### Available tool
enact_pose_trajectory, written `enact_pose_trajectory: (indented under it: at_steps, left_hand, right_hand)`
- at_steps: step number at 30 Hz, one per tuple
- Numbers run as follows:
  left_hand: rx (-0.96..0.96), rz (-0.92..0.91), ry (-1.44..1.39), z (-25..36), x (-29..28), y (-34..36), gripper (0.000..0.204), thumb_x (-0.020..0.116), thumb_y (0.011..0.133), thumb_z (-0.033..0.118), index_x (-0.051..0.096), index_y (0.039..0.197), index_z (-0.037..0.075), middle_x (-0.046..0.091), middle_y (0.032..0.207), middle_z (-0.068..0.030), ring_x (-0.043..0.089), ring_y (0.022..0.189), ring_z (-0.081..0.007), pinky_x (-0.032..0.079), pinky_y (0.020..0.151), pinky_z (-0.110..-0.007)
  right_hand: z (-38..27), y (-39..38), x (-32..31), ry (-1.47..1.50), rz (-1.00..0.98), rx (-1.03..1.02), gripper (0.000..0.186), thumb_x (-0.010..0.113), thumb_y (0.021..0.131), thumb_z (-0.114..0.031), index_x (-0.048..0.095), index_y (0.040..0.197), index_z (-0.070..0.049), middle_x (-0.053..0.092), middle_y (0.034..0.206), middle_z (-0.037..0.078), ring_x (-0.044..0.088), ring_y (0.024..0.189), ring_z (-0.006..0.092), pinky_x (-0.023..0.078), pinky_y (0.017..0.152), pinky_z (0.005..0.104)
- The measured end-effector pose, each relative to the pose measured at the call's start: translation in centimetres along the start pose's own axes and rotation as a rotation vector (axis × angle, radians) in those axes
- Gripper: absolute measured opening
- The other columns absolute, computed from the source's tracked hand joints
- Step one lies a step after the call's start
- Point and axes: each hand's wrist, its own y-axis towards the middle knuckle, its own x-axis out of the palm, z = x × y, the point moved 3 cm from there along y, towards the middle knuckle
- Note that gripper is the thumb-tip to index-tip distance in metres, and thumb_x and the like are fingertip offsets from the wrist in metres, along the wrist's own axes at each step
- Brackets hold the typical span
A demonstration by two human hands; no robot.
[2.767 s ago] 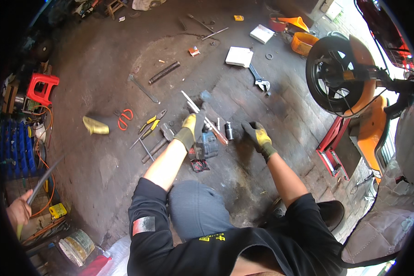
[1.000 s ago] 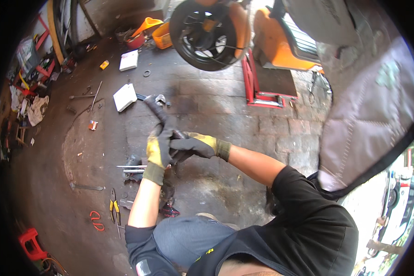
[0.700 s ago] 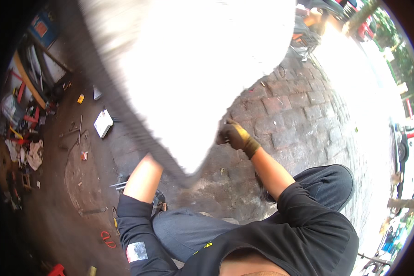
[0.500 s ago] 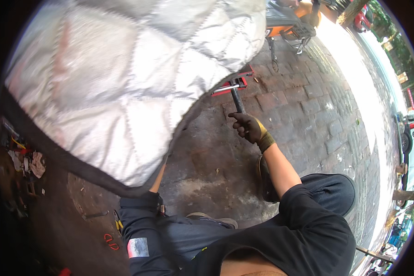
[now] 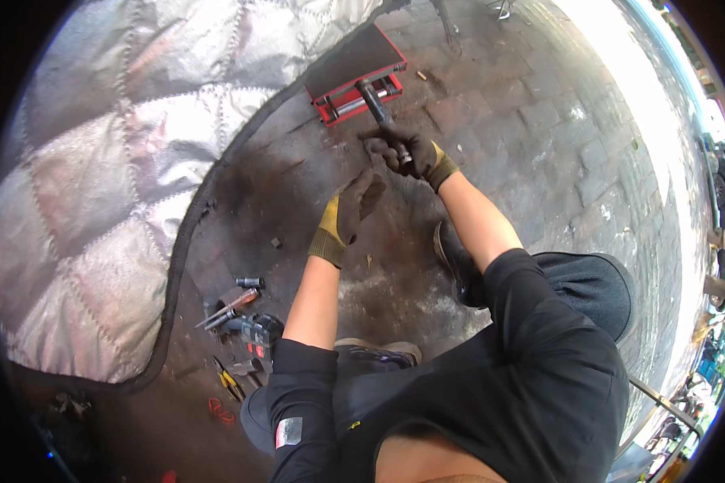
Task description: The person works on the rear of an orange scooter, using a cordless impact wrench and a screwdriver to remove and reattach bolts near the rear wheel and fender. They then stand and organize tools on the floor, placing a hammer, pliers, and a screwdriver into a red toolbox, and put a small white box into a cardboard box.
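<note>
My right hand [image 5: 403, 153], in a dark glove with a yellow-green cuff, is closed round the near end of a dark bar-shaped handle [image 5: 373, 103]. The handle runs up to a low red-framed device with a flat black top [image 5: 356, 60], possibly a jack, standing on the ground. Just to the left and lower, my left hand [image 5: 354, 201] wears a matching glove. Its fingers are stretched and slightly bent, with nothing seen in them, apart from the handle.
A silver quilted cover with black edging [image 5: 97, 169] hangs over the left side. Near my left forearm lie a dark power tool [image 5: 254, 332], a black socket [image 5: 250, 282], yellow-handled pliers [image 5: 230, 380] and a red looped cord [image 5: 221, 410]. Worn paving bricks [image 5: 540, 161] extend to the right.
My left hand has come out from behind the quilted cover toward the handle. The cover sits further left, uncovering the red device and several tools. My right hand now grips the handle.
</note>
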Motion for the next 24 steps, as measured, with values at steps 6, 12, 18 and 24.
enact_pose_trajectory:
  at_steps: [6,12,18,24]
  left_hand:
    - [0.008,0.042,-0.015,-1.5,0.0,0.8,0.071,0.06,0.106,0.057,0.06,0.143,-0.003,0.066,0.14,-0.0178,0.062,0.13,-0.0259,0.045,0.116,-0.04]
    - [0.112,0.051,-0.04,-2.6,-0.6,5.1,0.065,0.061,0.106,0.052,0.061,0.143,-0.001,0.065,0.143,-0.0169,0.062,0.133,-0.0264,0.047,0.115,-0.038]
    - [0.245,0.05,0.078,-1.3,1.3,6.2,0.056,0.06,0.107,0.047,0.065,0.141,0.003,0.069,0.139,-0.0114,0.062,0.133,-0.0251,0.046,0.114,-0.038]
    - [0.306,0.143,-0.021,-2.1,-3.0,3.8,0.054,0.061,0.107,0.046,0.067,0.138,0.002,0.075,0.126,-0.0086,0.068,0.118,-0.0209,0.051,0.1,-0.032]
  right_hand:
    - [-1.1,0.6,0.6,-0.038,-0.014,0.152,0.04,0.062,0.107,-0.021,0.06,0.138,0.004,0.055,0.081,-0.006,0.04,0.053,0.0039,0.037,0.046,0.0235]
    - [-1.5,1.5,-0.1,-1.112,0.739,0.087,0.043,0.066,0.098,-0.036,0.063,0.12,0.002,0.074,0.09,0.018,0.071,0.064,0.0232,0.055,0.056,0.0371]
    - [-1.7,1.0,1.4,-1.488,0.839,0.06,0.072,0.067,0.096,-0.06,0.058,0.134,0.001,0.075,0.114,0.026,0.077,0.1,0.0316,0.06,0.084,0.043]
    - [0.3,0.0,0.1,-0.121,0.219,0.065,0.074,0.062,0.106,-0.053,0.044,0.159,-0.007,0.066,0.136,0.012,0.073,0.094,0.022,0.062,0.078,0.0328]
